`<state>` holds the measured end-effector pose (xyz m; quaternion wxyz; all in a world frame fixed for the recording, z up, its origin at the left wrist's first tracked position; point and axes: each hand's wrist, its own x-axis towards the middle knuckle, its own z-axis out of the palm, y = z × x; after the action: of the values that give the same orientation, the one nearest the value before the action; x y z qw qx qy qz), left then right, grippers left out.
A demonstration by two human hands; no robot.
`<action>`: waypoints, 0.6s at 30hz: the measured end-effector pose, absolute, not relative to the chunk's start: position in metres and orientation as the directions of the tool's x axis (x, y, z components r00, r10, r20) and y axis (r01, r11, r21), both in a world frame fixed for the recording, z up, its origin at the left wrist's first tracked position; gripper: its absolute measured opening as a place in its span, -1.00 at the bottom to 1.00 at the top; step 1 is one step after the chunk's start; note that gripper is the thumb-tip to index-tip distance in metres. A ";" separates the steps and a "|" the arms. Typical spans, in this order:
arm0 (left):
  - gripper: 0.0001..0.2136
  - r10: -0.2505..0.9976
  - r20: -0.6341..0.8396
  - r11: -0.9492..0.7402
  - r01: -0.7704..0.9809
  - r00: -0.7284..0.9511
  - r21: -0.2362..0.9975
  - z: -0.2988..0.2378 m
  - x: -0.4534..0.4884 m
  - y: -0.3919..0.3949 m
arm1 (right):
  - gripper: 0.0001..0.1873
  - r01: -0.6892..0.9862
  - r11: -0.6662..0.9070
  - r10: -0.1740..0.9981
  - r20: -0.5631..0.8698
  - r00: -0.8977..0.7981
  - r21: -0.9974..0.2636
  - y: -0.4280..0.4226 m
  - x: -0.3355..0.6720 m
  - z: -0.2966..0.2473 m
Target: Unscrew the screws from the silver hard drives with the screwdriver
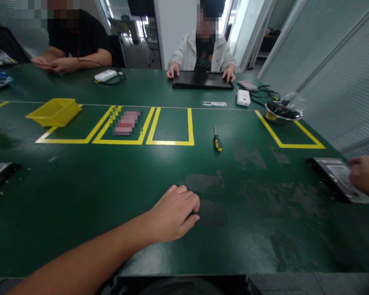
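Observation:
My left hand point(178, 213) rests on the green table in front of me, its fingers curled in and the thumb bent beside them; nothing shows in it. At the right edge of the view, my right hand point(367, 176) is closed at the far side of a flat silver and black device that looks like a hard drive point(335, 174), with a white label on top. Its fingertips are partly hidden against the drive. Beyond my left hand lies a screwdriver point(217, 141) with a yellow and black handle.
Yellow tape frames point(170, 143) mark the table. A yellow bin point(57, 112) and a metal bowl of dark parts point(283, 114) stand farther back. Another labelled device point(0, 174) lies at left. Across the table, one person holds a black panel point(203, 80); another sits left, near a white box point(105, 76).

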<state>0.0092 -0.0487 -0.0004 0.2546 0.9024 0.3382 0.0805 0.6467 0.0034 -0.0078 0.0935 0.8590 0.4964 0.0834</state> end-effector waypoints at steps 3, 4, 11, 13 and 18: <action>-0.91 0.651 -0.031 -0.639 0.569 0.759 0.518 0.000 0.009 -0.048 | -0.41 0.777 -0.557 0.822 0.059 0.566 0.293 0.012 0.650 -0.008; -0.91 0.651 -0.030 -0.639 0.568 0.759 0.519 0.000 0.009 -0.048 | -0.38 0.770 -0.566 0.813 0.045 0.580 0.294 0.014 0.649 -0.008; -0.91 0.648 -0.014 -0.646 0.559 0.762 0.519 -0.002 0.009 -0.048 | -0.36 0.742 -0.615 0.765 -0.025 0.643 0.268 0.022 0.631 -0.003; -0.91 0.648 -0.017 -0.646 0.561 0.762 0.518 -0.001 0.009 -0.048 | -0.36 0.729 -0.634 0.750 -0.025 0.661 0.260 0.027 0.627 0.000; -0.91 0.647 -0.024 -0.642 0.562 0.762 0.521 0.000 0.009 -0.047 | -0.41 0.758 -0.596 0.788 0.014 0.615 0.266 0.040 0.635 -0.001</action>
<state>0.0094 -0.0471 0.0003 0.2580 0.9024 0.3350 0.0825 0.6350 0.0397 -0.0008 0.1175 0.8909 0.4339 0.0650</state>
